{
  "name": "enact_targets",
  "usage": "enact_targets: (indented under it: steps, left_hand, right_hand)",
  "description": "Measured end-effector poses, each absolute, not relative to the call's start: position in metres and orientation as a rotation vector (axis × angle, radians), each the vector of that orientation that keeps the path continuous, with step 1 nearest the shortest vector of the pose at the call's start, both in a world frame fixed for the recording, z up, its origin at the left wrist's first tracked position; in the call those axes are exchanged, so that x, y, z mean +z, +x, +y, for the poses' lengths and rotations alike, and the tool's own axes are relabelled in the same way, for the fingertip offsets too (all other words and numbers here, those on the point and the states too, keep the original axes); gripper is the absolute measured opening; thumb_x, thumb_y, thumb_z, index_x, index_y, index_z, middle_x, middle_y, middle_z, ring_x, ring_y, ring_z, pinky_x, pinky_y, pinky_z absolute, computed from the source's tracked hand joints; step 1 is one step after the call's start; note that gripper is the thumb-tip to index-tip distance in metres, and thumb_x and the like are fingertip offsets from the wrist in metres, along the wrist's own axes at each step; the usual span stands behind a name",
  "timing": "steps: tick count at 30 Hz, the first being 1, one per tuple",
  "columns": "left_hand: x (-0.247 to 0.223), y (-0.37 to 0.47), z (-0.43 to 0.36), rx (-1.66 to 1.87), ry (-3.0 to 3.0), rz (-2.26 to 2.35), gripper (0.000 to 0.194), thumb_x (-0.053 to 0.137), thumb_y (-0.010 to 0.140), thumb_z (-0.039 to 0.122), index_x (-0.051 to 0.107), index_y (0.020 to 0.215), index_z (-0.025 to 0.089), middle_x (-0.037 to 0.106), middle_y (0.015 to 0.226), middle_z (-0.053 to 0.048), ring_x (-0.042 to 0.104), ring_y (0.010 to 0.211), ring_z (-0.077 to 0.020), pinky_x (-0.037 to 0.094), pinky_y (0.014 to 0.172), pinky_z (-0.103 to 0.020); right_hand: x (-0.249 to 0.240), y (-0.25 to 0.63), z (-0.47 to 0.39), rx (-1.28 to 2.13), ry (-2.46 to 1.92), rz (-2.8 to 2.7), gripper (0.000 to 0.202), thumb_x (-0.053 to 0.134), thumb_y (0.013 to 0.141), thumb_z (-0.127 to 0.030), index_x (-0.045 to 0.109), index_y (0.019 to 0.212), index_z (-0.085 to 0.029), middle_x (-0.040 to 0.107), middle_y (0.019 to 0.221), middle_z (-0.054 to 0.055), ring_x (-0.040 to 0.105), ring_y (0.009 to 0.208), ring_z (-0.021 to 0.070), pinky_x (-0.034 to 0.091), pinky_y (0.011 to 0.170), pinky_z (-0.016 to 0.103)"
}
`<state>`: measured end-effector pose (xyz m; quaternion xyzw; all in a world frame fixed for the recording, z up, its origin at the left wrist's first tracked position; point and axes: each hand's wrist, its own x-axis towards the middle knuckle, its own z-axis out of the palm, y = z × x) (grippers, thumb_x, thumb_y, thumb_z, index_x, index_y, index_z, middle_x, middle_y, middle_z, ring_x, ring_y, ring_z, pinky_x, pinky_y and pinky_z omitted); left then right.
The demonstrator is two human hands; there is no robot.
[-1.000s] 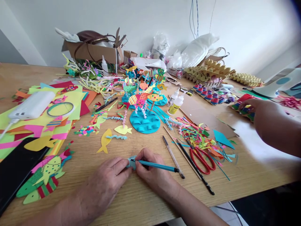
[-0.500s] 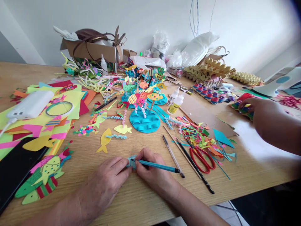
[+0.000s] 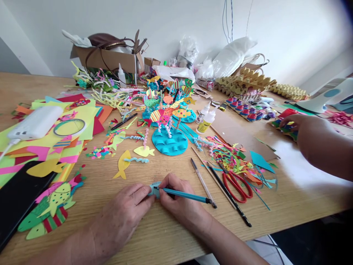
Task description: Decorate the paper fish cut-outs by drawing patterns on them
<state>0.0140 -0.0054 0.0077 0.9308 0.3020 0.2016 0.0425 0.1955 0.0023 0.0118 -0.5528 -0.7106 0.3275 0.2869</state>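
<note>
My right hand grips a blue felt-tip pen, its tip on a small light-blue paper piece low on the table. With closed fingers my left hand holds that piece from the left; much of its outline is hidden by my fingers. Beyond my hands lie a yellow paper fish with a curled blue pipe cleaner and a paler yellow fish. Behind them, paper fish on curled stems rise from a round blue base.
On my right are a clear-barrelled pen, a black pencil, red-handled scissors and paper scraps. Glue bottles stand farther back. A phone and coloured paper lie left. Another person's arm reaches in from the right.
</note>
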Motion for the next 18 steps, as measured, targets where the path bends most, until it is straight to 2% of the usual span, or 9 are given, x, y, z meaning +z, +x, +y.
enact_targets:
  steps: [18]
  left_hand:
    - [0.0032,0.0127,-0.0067,0.677,2.821,0.949,0.034,0.031,0.093,0.009,0.057,0.112,0.020,0.061,0.097,-0.003,0.057,0.088,-0.0175,0.053,0.080,-0.031]
  right_hand:
    - [0.0101,0.1955,0.0028,0.841,-1.500,-1.903,0.011,0.055,0.069,-0.008,0.054,0.068,-0.018,0.059,0.058,-0.003,0.048,0.050,0.0090,0.032,0.048,0.019]
